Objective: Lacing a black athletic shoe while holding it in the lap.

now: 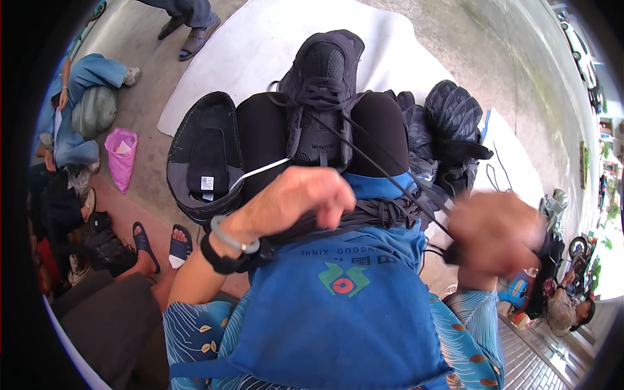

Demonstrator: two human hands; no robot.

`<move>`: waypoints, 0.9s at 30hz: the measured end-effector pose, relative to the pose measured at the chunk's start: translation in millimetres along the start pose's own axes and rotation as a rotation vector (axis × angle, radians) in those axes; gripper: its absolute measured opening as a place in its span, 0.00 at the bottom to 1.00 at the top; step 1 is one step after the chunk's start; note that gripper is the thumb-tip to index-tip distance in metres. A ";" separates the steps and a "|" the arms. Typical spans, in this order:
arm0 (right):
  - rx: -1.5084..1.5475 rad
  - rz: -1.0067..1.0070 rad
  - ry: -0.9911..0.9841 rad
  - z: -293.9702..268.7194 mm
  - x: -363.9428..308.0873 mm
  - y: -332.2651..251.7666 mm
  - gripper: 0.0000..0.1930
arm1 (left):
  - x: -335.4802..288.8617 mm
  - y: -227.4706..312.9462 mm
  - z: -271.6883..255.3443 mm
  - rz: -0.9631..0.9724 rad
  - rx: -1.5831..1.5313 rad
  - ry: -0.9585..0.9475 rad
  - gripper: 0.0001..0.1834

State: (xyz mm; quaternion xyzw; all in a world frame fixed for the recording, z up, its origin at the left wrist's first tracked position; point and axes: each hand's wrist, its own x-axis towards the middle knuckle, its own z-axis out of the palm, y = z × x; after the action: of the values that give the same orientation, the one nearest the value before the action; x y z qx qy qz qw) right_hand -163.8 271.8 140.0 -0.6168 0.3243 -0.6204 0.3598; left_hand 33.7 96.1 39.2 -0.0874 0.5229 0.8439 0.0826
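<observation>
Nearest, a blue apron point(344, 331) with a green and red emblem covers the seated worker's lap, over a blue patterned sleeve point(195, 335). Left wrist: a pale grey band point(224, 237) beside a black wristwatch point(218, 257). Left hand point(302, 195) sits in front of the body, grip loosely curled; fingertips smeared, so I cannot tell whether anything is pinched there. Right hand point(497, 231) is out to the side and badly blurred; a dark shoelace point(374, 153) runs to it in a straight line, but I cannot tell how closed that grip is or if it has hold of the lace. A tangle of black laces point(390, 214) lies between the hands.

Just beyond: the dark mesh sneaker point(322, 123), between the black-clad knees point(263, 130), toe pointing away, laces threaded across its front. A thin white strip point(266, 169) slants from near its tongue toward a black shoe-shaped shell point(179, 172) at the left. More black shoes point(452, 117) are heaped at the right.

Farther out, a white sheet point(383, 32) spreads past the knees; a pink bag point(121, 169) stands at left. Farthest right, a parked motorcycle point(577, 248) and a white car point(575, 42).
</observation>
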 end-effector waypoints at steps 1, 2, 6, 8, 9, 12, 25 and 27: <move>0.351 -0.230 -0.038 -3.4 -1.5 -13.7 0.15 | 11.8 -12.2 -2.8 0.045 -0.135 0.053 0.34; 0.512 -0.015 -0.267 -25.0 -1.1 -49.5 0.15 | 18.6 -14.8 -5.7 0.026 -0.233 0.113 0.35; 0.771 -0.543 -0.320 -4.2 4.4 -75.3 0.10 | 76.2 -10.7 -4.7 0.012 -0.802 0.221 0.27; 0.721 -0.521 -0.229 -14.0 -11.1 -75.3 0.11 | 76.1 -15.1 -2.7 0.021 -0.893 0.329 0.25; 0.682 -0.510 -0.176 -18.7 -20.5 -76.1 0.13 | 73.0 -25.0 -4.6 0.110 -0.883 0.187 0.22; 0.527 -0.030 -0.120 -46.1 -38.2 -66.7 0.15 | 45.0 -9.1 14.8 0.054 -0.318 0.116 0.21; 0.684 1.058 0.276 28.0 -12.5 127.0 0.17 | 22.8 -6.7 46.3 0.144 0.529 -0.303 0.11; 0.783 1.008 0.325 26.5 -10.9 133.3 0.15 | 16.6 -6.2 39.0 0.134 0.529 -0.286 0.10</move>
State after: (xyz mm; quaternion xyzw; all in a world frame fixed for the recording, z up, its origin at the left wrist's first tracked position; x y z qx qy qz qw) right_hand -131.4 211.4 22.1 -0.1115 0.3741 -0.5330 0.7506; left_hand 16.7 134.7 47.0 0.0917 0.7122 0.6856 0.1195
